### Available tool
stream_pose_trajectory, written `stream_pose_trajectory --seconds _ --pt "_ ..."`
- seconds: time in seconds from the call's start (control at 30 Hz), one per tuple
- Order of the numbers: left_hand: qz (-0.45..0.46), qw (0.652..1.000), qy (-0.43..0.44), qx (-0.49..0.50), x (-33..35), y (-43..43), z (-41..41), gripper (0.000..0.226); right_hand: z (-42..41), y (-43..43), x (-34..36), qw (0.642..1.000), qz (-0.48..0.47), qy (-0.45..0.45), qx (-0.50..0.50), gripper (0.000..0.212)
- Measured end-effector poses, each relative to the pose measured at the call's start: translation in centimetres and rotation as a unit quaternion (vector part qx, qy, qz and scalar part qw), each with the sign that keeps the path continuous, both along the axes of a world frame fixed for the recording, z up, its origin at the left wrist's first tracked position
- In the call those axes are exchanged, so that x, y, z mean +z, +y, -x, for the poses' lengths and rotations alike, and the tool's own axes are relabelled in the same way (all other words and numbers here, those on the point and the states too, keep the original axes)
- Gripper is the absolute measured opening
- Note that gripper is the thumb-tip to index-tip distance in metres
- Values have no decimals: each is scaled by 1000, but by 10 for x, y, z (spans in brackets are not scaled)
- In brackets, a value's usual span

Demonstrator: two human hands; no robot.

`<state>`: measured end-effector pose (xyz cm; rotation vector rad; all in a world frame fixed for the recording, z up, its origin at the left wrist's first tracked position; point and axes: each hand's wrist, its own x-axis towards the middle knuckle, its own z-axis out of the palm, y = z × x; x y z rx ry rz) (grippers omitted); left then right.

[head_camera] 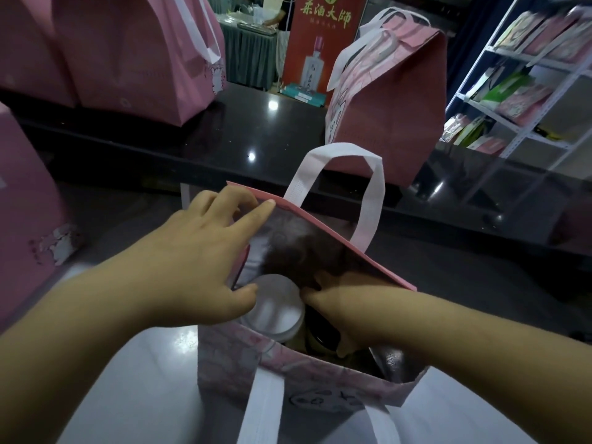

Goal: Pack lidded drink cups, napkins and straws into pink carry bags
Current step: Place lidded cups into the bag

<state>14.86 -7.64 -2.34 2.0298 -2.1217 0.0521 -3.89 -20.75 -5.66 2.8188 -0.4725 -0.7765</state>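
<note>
Other pink bags (387, 91) stand along the dark counter's (224, 139) far edge. Nearer, the open carry bag (320, 379) holds a lidded cup (275, 310). The left grip (205, 245) pinches the bag's rim. The right grip (346, 312) reaches inside, its fingers hidden.

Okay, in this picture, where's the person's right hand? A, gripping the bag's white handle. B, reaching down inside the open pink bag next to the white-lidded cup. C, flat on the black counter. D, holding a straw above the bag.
B: the right hand dips past the rim into the open pink bag, its fingertips hidden inside, right beside the white-lidded cup.
</note>
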Motion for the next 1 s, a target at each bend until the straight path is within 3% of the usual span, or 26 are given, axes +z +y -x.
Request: stream_pose_trajectory --seconds 0.13,0.23,0.47,0.57,0.8,1.0 --pt "18 1000 12 1 -1 -2 5 93 2 -2 6 998 -45 -3 -33 87" --pt "56 998 10 -3 3 1 6 85 9 -1 19 995 -74 -35 -57 76" --pt "126 990 -53 -43 22 2 12 40 41 12 76 981 -10 -190 -29 47" --pt "143 987 -48 -55 38 1 30 32 73 19 100 965 0 -259 -43 41" --pt "165 979 -15 -116 67 -3 141 45 196 28 114 923 21 -367 -112 41" --pt "130 979 -21 -154 50 -10 287 41 335 22 84 921 31 -327 -211 41"
